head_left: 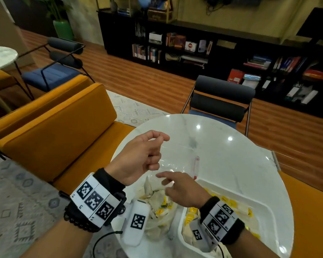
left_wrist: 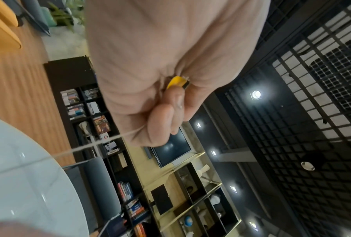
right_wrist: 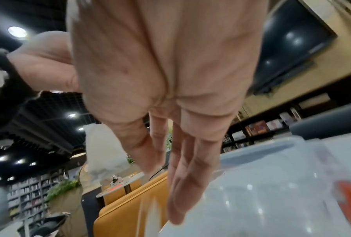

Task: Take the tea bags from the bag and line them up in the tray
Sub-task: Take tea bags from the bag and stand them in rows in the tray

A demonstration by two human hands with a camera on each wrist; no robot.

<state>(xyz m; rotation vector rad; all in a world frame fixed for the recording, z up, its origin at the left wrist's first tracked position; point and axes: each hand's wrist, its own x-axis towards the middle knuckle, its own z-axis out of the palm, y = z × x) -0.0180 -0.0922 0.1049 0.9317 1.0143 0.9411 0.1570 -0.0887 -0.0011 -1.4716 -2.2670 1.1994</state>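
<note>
Head view shows the round marble bench (head_left: pixel 231 164) carrying a white tray (head_left: pixel 268 207), already holding tea bags, with the clear bag (head_left: pixel 162 216) just left of it. The left hand (head_left: pixel 140 157), raised above the bag, pinches a yellow tag (left_wrist: pixel 177 82), its string (left_wrist: pixel 85 147) running down to a tea bag (head_left: pixel 147 185) dangling over the bag's mouth. The right hand (head_left: pixel 181 190), fingers spread and empty, hovers beside that tea bag. Best lift slowly, steady it with the right, then carry it rightward.
</note>
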